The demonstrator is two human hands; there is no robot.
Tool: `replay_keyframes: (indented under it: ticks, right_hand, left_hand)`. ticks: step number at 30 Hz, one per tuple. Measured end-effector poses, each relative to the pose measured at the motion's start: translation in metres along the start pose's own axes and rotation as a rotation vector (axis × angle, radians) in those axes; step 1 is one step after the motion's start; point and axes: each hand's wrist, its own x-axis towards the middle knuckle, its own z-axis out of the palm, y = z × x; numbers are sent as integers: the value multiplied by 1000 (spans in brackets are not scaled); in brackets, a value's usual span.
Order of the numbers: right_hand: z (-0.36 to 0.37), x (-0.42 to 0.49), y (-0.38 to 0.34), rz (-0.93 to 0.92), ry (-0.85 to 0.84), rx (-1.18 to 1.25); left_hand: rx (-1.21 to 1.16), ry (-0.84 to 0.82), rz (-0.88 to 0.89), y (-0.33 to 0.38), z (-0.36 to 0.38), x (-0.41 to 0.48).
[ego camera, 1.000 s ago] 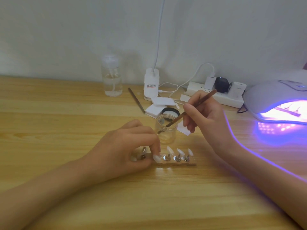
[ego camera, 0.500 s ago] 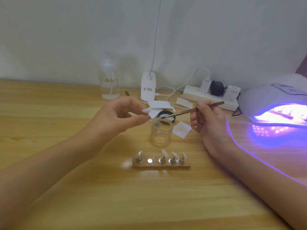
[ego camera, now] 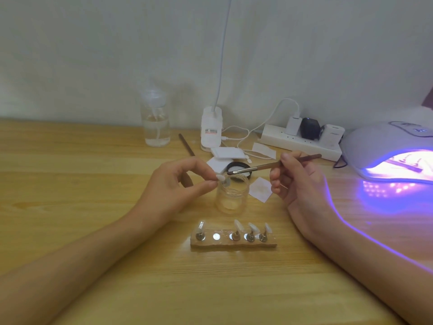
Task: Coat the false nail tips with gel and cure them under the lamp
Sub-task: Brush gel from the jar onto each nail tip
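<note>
My left hand point(ego camera: 179, 182) pinches a false nail tip on its small stand point(ego camera: 222, 179) above the clear glass jar point(ego camera: 232, 195). My right hand point(ego camera: 297, 181) grips a brown brush point(ego camera: 274, 166), its bristles pointing left, just above the held tip. On the table in front lies the wooden holder point(ego camera: 233, 242) with several nail tips standing on metal pegs; its second slot from the left shows a bare metal disc. The white curing lamp point(ego camera: 386, 151) glows violet at the right edge.
At the back stand a clear pump bottle point(ego camera: 156, 120), a white lamp base point(ego camera: 210, 131) and a power strip point(ego camera: 301, 141) with plugs and cables. White pads point(ego camera: 226, 153), a black lid point(ego camera: 239, 166), a second brush point(ego camera: 186, 144) and a paper square point(ego camera: 260, 189) lie near the jar.
My left hand took one nail tip off the holder and lifted it above the jar. My right hand raised the brush out of the jar and brought its bristles to the tip.
</note>
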Motion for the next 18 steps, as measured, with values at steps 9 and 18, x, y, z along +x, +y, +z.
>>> replay_keyframes:
  ticks: [9,18]
  right_hand:
    - [1,0,3,-58,-53,-81]
    - [1,0,4,-93,-74,-83]
  left_hand:
    - [3,-1,24,2,1,-1]
    - [-39,-4,21,0,0,-1]
